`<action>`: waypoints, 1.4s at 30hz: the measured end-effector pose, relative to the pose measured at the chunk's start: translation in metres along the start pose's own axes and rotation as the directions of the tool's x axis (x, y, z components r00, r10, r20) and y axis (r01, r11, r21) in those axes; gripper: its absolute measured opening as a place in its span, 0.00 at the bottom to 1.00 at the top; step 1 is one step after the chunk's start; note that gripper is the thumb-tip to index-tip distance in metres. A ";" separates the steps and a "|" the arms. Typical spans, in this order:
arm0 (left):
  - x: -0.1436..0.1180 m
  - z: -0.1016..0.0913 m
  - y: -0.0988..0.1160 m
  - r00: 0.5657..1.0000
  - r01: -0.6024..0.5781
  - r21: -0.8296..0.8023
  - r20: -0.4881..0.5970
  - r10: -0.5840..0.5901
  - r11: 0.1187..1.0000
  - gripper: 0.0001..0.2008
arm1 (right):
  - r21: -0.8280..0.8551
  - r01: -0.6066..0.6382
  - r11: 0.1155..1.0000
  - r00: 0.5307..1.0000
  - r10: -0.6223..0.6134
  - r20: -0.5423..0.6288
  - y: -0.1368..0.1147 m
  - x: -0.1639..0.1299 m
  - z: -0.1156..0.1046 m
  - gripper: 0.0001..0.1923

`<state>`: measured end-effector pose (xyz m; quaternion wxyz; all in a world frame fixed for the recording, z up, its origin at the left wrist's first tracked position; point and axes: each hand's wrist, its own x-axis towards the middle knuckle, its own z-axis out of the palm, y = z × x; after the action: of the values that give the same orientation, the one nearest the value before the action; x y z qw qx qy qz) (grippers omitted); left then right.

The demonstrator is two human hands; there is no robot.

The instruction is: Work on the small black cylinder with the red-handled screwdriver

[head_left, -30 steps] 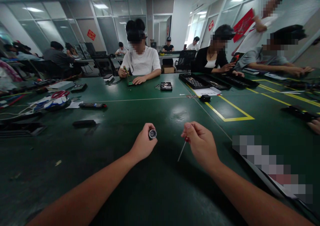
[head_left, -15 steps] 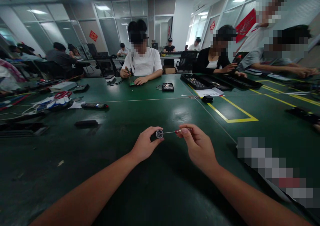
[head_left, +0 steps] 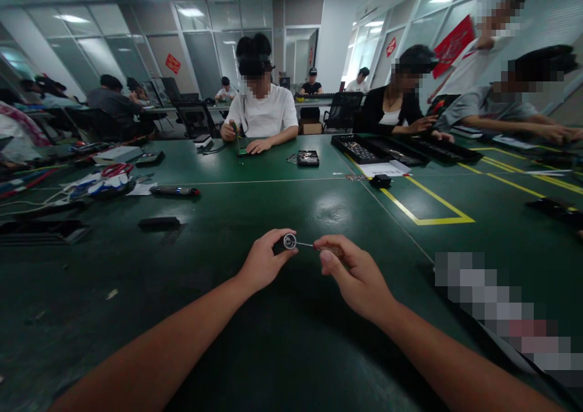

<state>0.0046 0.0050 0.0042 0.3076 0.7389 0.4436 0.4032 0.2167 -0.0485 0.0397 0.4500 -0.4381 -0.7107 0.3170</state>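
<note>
Between thumb and fingers, my left hand [head_left: 265, 259] grips a small black cylinder with a silver ring-shaped end [head_left: 289, 241], which faces me and to the right. My right hand [head_left: 353, 269] holds a screwdriver [head_left: 332, 250] by its reddish, see-through handle. The thin metal shaft points left, and its tip meets the ringed end; how far inside it reaches I cannot tell. Both hands are above the green table [head_left: 273, 351].
A black bar [head_left: 159, 223] and a dark pen-shaped tool [head_left: 175, 191] lie to the left. Farther off are a black parts box [head_left: 308, 158], a small black block [head_left: 381, 181] and long black trays [head_left: 357, 149]. Across the table, a person in white [head_left: 262, 111] works on a green board.
My right hand's fingers have shifted along the screwdriver handle, with the thumb lower and the handle tilted more. The left hand keeps its grip almost in place. The view has shifted slightly.
</note>
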 end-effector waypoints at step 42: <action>-0.004 0.003 0.001 0.992 -0.109 0.085 0.080 0.103 0.990 0.17 | -0.154 0.055 0.986 0.985 -0.079 -0.154 0.004 0.000 0.003 0.11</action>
<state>0.0067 0.0010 0.0024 0.2690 0.7890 0.4093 0.3708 0.2150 -0.0475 0.0351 0.4818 -0.4703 -0.7085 0.2114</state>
